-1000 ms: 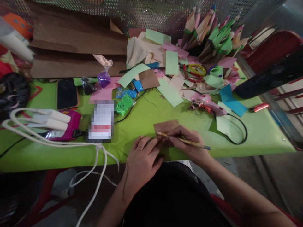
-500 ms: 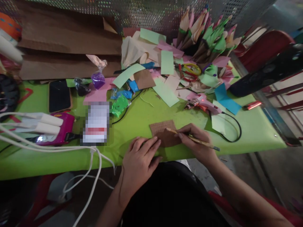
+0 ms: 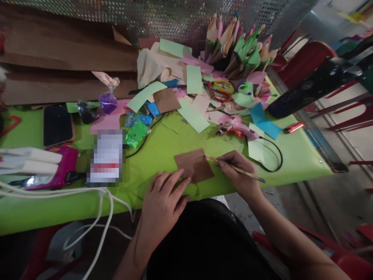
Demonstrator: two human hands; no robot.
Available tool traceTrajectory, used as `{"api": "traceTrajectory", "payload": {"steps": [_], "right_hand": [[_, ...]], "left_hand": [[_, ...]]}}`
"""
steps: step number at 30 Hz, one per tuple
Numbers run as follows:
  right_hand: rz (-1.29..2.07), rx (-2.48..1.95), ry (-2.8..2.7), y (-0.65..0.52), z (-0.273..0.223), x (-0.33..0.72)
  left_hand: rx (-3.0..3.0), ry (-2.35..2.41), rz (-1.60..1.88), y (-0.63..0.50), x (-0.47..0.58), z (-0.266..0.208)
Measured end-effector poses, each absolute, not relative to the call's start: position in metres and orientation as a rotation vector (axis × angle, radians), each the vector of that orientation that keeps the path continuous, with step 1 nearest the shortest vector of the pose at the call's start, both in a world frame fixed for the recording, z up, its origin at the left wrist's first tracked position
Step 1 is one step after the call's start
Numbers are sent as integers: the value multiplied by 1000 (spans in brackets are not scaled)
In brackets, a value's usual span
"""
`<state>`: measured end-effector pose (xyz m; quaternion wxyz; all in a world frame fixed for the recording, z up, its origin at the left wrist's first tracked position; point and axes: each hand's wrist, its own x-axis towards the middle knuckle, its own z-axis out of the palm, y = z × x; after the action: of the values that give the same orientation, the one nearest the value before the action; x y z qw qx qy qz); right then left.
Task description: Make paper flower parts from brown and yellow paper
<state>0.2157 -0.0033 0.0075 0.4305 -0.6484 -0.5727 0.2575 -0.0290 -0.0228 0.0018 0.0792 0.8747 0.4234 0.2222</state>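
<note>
A square of brown paper (image 3: 196,165) with faint lines along its upper part lies near the front edge of the green table (image 3: 166,144). My left hand (image 3: 164,194) rests open, fingers stretched out, its fingertips on the paper's lower left edge. Between the fingers of my right hand (image 3: 237,169) is a pencil (image 3: 246,173), its tip pointing left by the paper's upper right corner. Whether the tip touches the paper I cannot tell.
A pink glue gun (image 3: 240,127) with a black cord lies behind my right hand. Left are a blurred lit phone (image 3: 106,155), a dark phone (image 3: 58,124), a magenta power block (image 3: 68,163) and white cables. Paper flowers (image 3: 239,50), scissors (image 3: 223,88), loose paper and a dark bottle (image 3: 305,91) sit farther back.
My right hand has drawn the pencil tip from over the paper to its upper right corner, uncovering more of the sheet. The whole view has shifted, so things appear farther left.
</note>
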Motion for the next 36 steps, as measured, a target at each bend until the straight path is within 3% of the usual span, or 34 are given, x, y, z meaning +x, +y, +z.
{"api": "traceTrajectory", "payload": {"steps": [11, 21, 36], "right_hand": [[601, -1568, -1465, -7, 11, 211], [929, -1403, -1698, -6, 13, 178], [699, -1575, -1614, -11, 12, 200]], "left_hand": [[2615, 1272, 676, -29, -28, -5], [2562, 1294, 667, -32, -28, -8], [2564, 1285, 689, -29, -28, -5]]}}
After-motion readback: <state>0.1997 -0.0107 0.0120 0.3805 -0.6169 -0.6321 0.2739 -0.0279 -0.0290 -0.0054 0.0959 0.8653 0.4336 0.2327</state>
